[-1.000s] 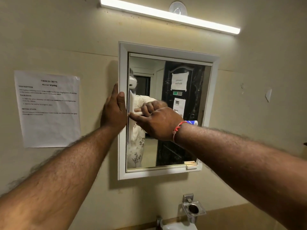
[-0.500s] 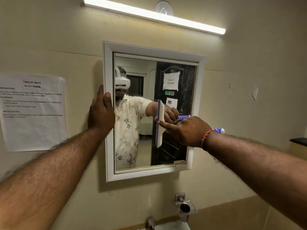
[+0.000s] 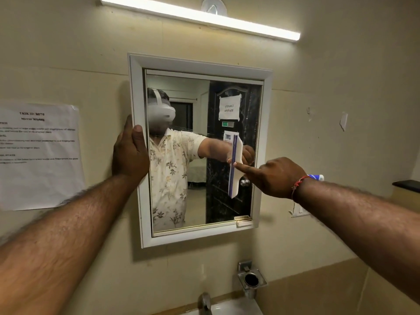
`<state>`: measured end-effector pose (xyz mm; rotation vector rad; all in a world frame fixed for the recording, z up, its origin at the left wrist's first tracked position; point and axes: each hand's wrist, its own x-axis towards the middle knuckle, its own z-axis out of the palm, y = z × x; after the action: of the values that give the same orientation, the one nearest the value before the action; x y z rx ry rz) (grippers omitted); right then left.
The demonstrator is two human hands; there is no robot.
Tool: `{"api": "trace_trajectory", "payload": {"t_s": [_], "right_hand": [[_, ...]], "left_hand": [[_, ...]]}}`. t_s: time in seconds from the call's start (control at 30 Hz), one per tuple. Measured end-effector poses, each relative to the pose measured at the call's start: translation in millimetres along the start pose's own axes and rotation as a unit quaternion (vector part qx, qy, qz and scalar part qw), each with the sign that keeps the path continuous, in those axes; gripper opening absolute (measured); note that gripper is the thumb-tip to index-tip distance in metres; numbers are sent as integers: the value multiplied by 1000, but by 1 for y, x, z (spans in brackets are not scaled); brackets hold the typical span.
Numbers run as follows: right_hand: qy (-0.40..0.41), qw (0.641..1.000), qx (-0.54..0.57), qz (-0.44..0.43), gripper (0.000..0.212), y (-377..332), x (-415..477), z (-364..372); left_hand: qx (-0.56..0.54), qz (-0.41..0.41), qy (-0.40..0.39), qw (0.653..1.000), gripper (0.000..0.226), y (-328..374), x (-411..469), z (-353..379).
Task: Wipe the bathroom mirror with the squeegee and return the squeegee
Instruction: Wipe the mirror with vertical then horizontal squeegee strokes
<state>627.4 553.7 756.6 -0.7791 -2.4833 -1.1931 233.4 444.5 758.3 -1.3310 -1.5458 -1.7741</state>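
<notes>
Across the white-framed wall mirror (image 3: 204, 65), the right hand (image 3: 272, 177) has carried the squeegee (image 3: 236, 153) from the left edge to the right side of the glass. The left hand (image 3: 129, 153) still clasps the frame's left edge, thumb in front and fingers curled behind. The right hand's fingers wrap round the blue-and-white handle, forefinger stretched onto the white head, with the blade upright against the glass.

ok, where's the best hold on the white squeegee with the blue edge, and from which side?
Its blue-and-white handle, from the right. The white squeegee stands vertical on the white-framed mirror, so the handle juts right, clear of the glass; the right hand wraps it there, index finger on the head.
</notes>
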Motion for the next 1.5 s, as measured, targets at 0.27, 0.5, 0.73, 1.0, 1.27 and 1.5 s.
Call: {"api": "trace_trajectory", "payload": {"t_s": [0.27, 0.5, 0.73, 1.0, 1.27, 1.5], "right_hand": [[22, 1000, 9, 18, 62, -16, -4, -11], [69, 993, 82, -54, 59, -89, 9, -31], [124, 981, 105, -101, 59, -166, 47, -50], [160, 976, 95, -113, 52, -179, 69, -58], [139, 977, 100, -128, 58, -194, 84, -49], [143, 974, 105, -143, 62, -194, 87, -43]], "left_hand": [[9, 2, 1, 1000, 64, 1, -3, -1], [-1, -7, -9, 1000, 65, -2, -10, -2], [-16, -14, -33, 999, 68, -12, -33, -5], [-27, -24, -36, 999, 57, -15, -42, -3], [-36, -33, -39, 998, 57, -30, -50, 0], [-44, -40, -41, 997, 55, -30, -54, -2]]}}
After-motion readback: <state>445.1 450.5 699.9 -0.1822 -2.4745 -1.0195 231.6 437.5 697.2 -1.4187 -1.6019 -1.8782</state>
